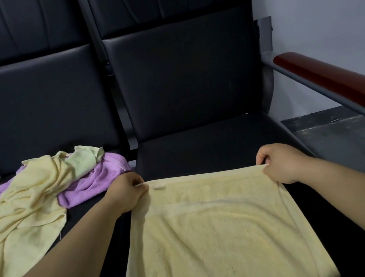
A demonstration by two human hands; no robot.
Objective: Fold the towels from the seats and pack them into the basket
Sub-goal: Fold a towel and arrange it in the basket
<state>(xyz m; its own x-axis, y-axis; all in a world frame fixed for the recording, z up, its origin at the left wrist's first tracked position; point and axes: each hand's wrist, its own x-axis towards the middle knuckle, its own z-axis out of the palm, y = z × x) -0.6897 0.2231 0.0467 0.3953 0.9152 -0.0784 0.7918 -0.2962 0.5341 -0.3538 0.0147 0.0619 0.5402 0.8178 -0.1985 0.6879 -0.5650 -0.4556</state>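
Observation:
A pale yellow towel lies spread over the right black seat, its far edge stretched straight between my hands. My left hand pinches the far left corner, and my right hand pinches the far right corner. A small tag shows near the left corner. On the left seat sits a crumpled heap: a yellow towel, a light green one and a purple one underneath. No basket is in view.
The seats have tall black backrests. A reddish-brown armrest on a grey metal frame runs along the right side. Beyond it are a grey floor and a pale wall.

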